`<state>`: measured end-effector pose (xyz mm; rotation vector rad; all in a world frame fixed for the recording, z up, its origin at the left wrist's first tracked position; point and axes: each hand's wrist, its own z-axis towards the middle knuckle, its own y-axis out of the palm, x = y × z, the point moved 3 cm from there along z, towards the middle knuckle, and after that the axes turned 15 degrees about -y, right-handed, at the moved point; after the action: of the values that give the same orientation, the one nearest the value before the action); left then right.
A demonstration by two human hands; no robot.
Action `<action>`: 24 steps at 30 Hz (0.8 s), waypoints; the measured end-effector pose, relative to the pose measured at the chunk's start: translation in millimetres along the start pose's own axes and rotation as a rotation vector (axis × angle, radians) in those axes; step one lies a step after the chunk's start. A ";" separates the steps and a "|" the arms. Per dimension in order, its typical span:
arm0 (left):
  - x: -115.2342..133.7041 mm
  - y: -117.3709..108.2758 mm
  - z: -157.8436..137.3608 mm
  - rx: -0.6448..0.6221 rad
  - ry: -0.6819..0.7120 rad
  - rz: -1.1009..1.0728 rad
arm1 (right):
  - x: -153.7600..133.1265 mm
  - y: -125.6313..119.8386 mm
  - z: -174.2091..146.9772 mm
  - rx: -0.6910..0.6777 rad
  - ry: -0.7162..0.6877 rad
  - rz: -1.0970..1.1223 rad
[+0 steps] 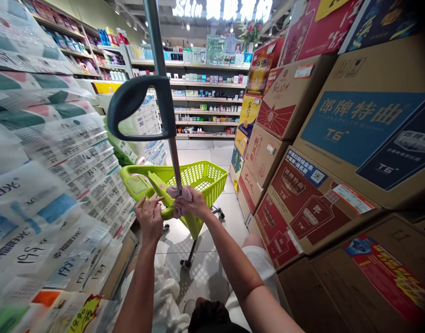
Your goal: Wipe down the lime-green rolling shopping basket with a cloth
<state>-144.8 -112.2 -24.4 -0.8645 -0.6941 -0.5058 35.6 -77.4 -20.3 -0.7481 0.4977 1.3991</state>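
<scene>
A lime-green shopping cart (208,178) with a mesh basket stands in the aisle in front of me. My left hand (149,219) is at the near side of the cart's handle (129,182), its fingers curled at the bar and the index finger pointing right. My right hand (195,203) is closed on a crumpled pinkish cloth (179,209), pressed at the handle beside a metal pole (174,159). The pole rises steeply from there and carries a dark grey loop grip (141,138). My right palm is hidden.
Stacked plastic-wrapped paper packs (59,134) line the left side. Printed cardboard boxes (365,115) are piled high on the right, close to my right arm. Beyond the cart, tiled floor (198,145) leads to shelves (208,83) of small goods.
</scene>
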 end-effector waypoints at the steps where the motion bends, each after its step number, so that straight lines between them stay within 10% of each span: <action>1: 1.4 0.0 -1.5 0.010 -0.003 -0.001 | 0.2 0.5 -1.4 0.012 -0.026 -0.040; 9: 5.3 -3.2 -10.2 0.017 0.003 0.003 | 28.7 -27.3 -23.7 -0.102 -0.303 -0.291; 13: 9.2 -3.3 -13.9 0.027 -0.007 -0.018 | 61.6 -49.3 -32.7 -0.028 -0.137 -0.499; 20: 7.9 -0.9 -16.2 0.086 -0.027 -0.012 | 52.5 -8.1 -53.3 0.103 -0.246 -0.429; 24: 7.6 -1.4 -18.7 0.065 -0.013 0.010 | 55.9 -13.7 -56.4 0.217 -0.072 -0.451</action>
<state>-134.3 -129.3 -26.8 -0.8107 -0.7136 -0.4669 62.7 -79.7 -96.1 -0.5859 0.3874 0.9310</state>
